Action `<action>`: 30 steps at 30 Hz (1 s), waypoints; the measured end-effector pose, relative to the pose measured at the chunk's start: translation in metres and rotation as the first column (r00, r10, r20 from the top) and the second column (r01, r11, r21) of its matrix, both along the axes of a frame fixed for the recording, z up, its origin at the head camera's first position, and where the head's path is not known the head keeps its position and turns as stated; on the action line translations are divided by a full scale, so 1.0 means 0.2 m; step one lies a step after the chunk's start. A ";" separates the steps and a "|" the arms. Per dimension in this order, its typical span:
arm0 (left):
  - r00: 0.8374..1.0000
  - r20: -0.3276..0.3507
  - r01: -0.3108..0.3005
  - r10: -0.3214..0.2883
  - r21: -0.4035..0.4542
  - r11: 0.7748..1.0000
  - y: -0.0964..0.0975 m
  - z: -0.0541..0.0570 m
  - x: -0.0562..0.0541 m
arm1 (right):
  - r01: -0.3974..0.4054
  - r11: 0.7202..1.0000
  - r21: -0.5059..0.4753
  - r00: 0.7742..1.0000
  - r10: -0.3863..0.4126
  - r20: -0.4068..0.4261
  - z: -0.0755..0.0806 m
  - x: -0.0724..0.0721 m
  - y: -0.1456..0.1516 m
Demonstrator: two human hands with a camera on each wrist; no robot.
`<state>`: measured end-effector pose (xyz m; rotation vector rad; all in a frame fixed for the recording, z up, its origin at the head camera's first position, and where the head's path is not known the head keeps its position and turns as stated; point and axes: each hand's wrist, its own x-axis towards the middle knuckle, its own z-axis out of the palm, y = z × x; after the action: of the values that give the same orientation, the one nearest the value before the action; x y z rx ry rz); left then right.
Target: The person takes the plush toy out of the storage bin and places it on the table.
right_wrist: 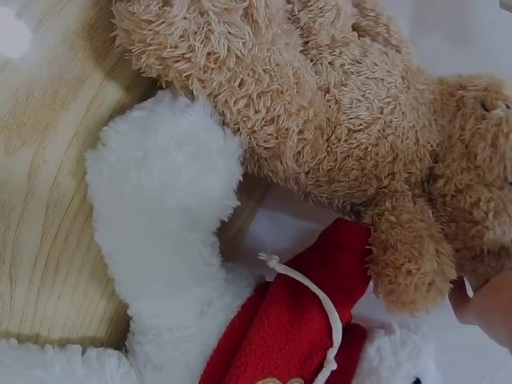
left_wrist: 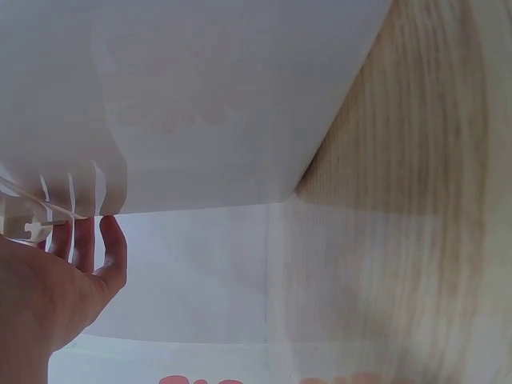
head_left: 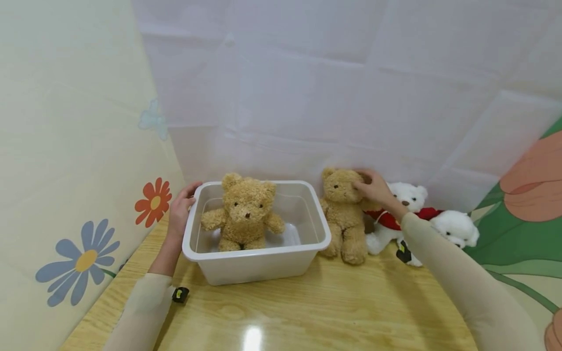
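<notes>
A curly tan teddy bear (head_left: 246, 214) sits inside a white plastic tub (head_left: 259, 265), facing me. My left hand (head_left: 178, 214) grips the tub's left rim; in the left wrist view its fingers (left_wrist: 112, 244) bend up against the rim's edge. Just right of the tub, a second tan teddy bear (head_left: 344, 219) sits upright on the table. My right hand (head_left: 373, 187) holds this bear by the side of its head, thumb across the face. Only a bit of that hand (right_wrist: 488, 308) shows in the right wrist view, at the bear's head.
Beside the second bear is a white teddy bear (head_left: 408, 195) in a red top, partly covered by my right arm. A white plush dog (head_left: 456, 228) lies farther right. A white cloth (head_left: 285, 87) hangs behind the wooden table (head_left: 316, 312).
</notes>
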<state>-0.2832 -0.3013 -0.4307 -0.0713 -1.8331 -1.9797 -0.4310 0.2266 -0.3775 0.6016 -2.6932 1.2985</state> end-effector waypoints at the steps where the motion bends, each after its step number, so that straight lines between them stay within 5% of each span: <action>1: 1.000 0.002 0.002 -0.002 0.002 1.000 0.00 0.00 0.00 | 0.009 1.000 -0.015 1.000 -0.009 0.013 0.01 0.01 0.00; 8: 1.000 0.026 0.002 -0.002 -0.008 1.000 0.00 0.00 0.01 | 0.031 0.998 -0.059 1.000 -0.031 -0.003 0.07 0.06 0.02; 14: 1.000 0.010 0.005 -0.005 -0.018 1.000 0.00 0.00 0.01 | 0.027 0.998 -0.059 1.000 -0.028 -0.011 0.22 0.14 -0.02; 18: 1.000 0.013 -0.008 0.008 -0.020 1.000 -0.01 -0.01 0.00 | 0.032 0.998 -0.055 0.997 -0.035 -0.072 0.28 0.14 -0.06; 30: 1.000 0.013 -0.005 0.005 -0.017 1.000 -0.01 -0.01 0.00 | -0.053 0.998 -0.038 0.984 0.046 -0.174 0.52 0.22 -0.33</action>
<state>-0.2840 -0.3027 -0.4337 -0.0583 -1.8569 -1.9656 -0.3863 0.1601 -0.2743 0.7445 -2.5207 1.2483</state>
